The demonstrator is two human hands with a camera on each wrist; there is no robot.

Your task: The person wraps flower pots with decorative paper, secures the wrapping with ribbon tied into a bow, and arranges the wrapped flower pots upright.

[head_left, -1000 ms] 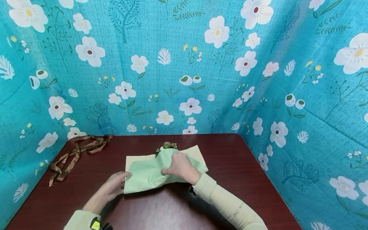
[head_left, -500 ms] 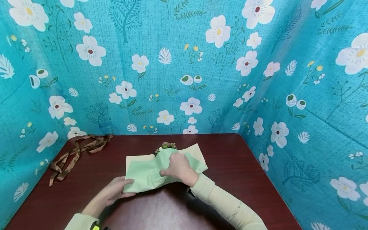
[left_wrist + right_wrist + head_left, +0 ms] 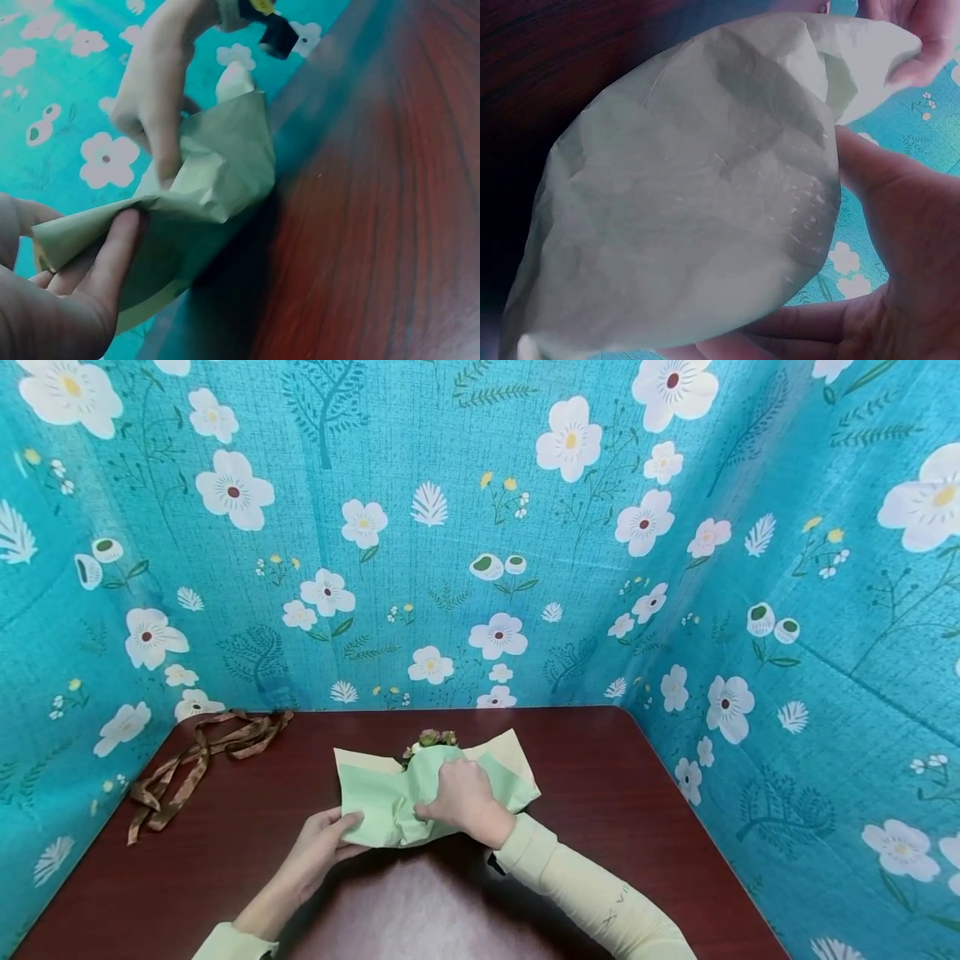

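Note:
Light green wrapping paper (image 3: 369, 802) with a cream layer (image 3: 504, 748) behind it lies round a small bunch of flowers (image 3: 430, 739), whose heads stick out at the far edge. My right hand (image 3: 462, 797) grips the gathered paper at the middle, over the bunch. At the left end, my left hand (image 3: 321, 852) pinches the paper's edge between thumb and fingers, the thumb on top. In the left wrist view the sheet (image 3: 225, 169) is creased and raised between both hands. The paper (image 3: 690, 187) fills much of the right wrist view and hides the stems.
A brown ribbon (image 3: 202, 752) lies loosely looped at the table's far left. The dark red table (image 3: 592, 793) reaches back to a blue flowered cloth (image 3: 420, 543), which also hangs along both sides.
My left hand has shifted its hold and brought the paper's left end up and inward, to the right. More creases show beside my right hand, which stays almost in place.

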